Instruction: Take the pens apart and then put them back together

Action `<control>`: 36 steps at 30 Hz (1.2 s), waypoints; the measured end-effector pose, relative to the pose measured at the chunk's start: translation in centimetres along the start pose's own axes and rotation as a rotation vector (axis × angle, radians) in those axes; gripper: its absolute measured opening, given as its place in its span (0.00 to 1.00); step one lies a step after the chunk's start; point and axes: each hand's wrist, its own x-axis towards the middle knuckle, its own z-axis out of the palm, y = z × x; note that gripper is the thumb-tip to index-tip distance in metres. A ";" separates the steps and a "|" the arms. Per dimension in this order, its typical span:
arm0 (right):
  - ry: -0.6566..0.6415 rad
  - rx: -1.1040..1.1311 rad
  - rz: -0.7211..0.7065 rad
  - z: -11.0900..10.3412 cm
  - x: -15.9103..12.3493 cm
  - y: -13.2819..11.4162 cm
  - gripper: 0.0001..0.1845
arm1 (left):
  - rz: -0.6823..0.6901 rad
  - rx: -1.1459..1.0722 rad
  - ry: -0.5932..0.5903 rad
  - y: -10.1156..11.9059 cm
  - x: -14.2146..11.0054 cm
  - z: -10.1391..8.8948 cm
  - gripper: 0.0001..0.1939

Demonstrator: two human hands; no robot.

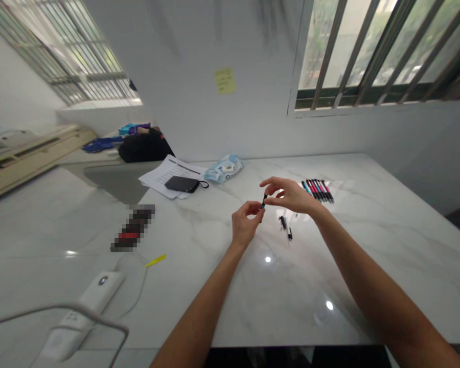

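My left hand (246,224) pinches a small dark pen (263,203) with a bit of blue on its barrel, held upright just above the table. My right hand (289,194) is at its upper end, thumb and fingers curled around the black top; the exact contact is too small to make out. On the table below my right hand lie loose black pen parts (282,222) and a thin piece with a black end (290,235). Further right, a row of several pens (318,190) in blue, red, pink and black lies side by side.
At the back of the marble-look table (391,245) are papers (163,171), a black pouch (182,184) and a blue-white packet (225,168). To the left are a blurred-out dark object (133,228), a yellow tag (156,260) on a cord and a white power strip (86,312).
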 end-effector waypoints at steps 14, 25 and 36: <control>-0.052 0.022 -0.044 -0.5 -0.2 -0.9 0.24 | -0.019 -0.072 -0.007 0.5 -0.2 0.5 0.12; -0.012 -0.073 -0.023 -0.8 -0.4 -1.1 0.22 | -0.002 -0.055 0.002 0.8 -0.3 0.7 0.11; -0.047 -0.040 -0.017 -0.9 -0.4 -0.9 0.21 | -0.005 -0.066 0.013 1.1 -0.3 0.7 0.12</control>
